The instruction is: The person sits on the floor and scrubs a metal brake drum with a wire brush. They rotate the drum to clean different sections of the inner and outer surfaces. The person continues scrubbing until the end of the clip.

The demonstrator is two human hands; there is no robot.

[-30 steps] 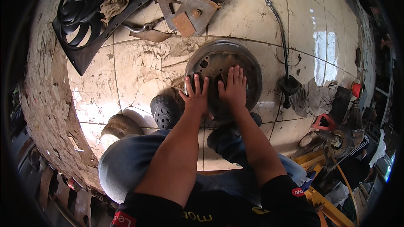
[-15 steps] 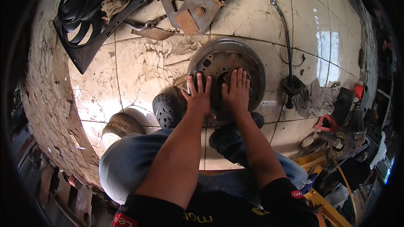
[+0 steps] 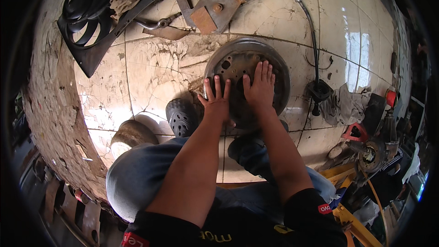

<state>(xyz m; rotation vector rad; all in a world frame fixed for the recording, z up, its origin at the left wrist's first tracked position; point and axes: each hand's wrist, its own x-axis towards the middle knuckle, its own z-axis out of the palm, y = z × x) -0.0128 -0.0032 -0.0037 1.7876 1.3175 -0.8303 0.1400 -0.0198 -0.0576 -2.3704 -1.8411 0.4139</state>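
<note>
I had both palms down on a rimmed, holed steel disc (image 3: 240,55) on the cracked tile floor (image 3: 260,20). My left hand (image 3: 216,104) spread its fingers at the disc's left side; my right hand (image 3: 261,88), fingers nearly together and thumb apart, rested across its right half. Beyond the disc lay a rusty triangular bracket (image 3: 200,0), with a black fan shroud (image 3: 87,61) farther left. To the right lay a long black rod with a square base (image 3: 318,90), beside a grey rag (image 3: 346,105).

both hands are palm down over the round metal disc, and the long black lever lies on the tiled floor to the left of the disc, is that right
Not quite: the long black lever lies to the right of the round metal disc, as the head view shows. The rest stands: both hands are palm down over the disc, and the lever lies on the tiled floor.
</note>
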